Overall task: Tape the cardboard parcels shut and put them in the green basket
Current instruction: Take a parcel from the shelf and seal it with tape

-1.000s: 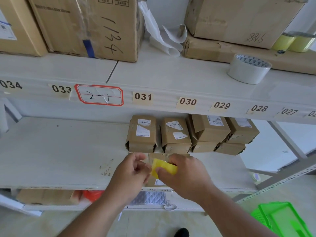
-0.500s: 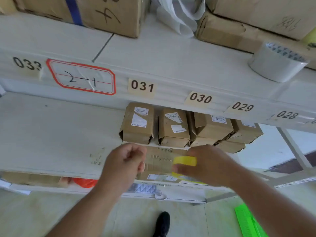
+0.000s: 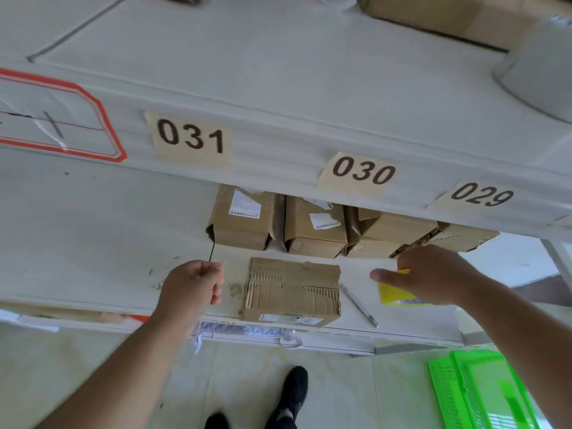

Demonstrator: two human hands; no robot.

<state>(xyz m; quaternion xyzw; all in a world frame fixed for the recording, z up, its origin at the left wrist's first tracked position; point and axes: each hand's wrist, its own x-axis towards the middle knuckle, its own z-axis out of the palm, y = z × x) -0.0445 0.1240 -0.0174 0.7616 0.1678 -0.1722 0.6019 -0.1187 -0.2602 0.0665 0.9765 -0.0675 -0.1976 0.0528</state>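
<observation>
While both hands work at the lower shelf, this is how things lie:

Parcel in work: a flat cardboard parcel [image 3: 292,291] lies at the front edge of the lower shelf [image 3: 93,243], between the two hands and touched by neither; its top layer is torn so the corrugation shows, and a white label sits on its front face.

Left hand: the left hand [image 3: 193,284] hovers just left of the parcel with fingers curled and thumb against forefinger, pinching the end of a clear tape strip [image 3: 235,262] that is only faintly visible; whether the strip touches the parcel I cannot tell.

Right hand: the right hand [image 3: 430,274] is to the right of the parcel, fingers wrapped round a yellow tape roll [image 3: 394,294], forefinger pointing left.

Other parcels: a row of small cardboard parcels [image 3: 312,226] stands at the back of the same shelf, under the tags 031, 030 and 029, several with end flaps open.

Metal tool: a thin metal tool [image 3: 360,306] lies on the shelf between the parcel and the right hand; its kind is unclear.

Green basket: the green basket [image 3: 483,391] sits on the floor at the lower right, well apart from the parcel.

Upper shelf: a grey tape roll [image 3: 538,78] rests at the right edge, partly cut off.

Floor: black shoes [image 3: 292,394] show below.
</observation>
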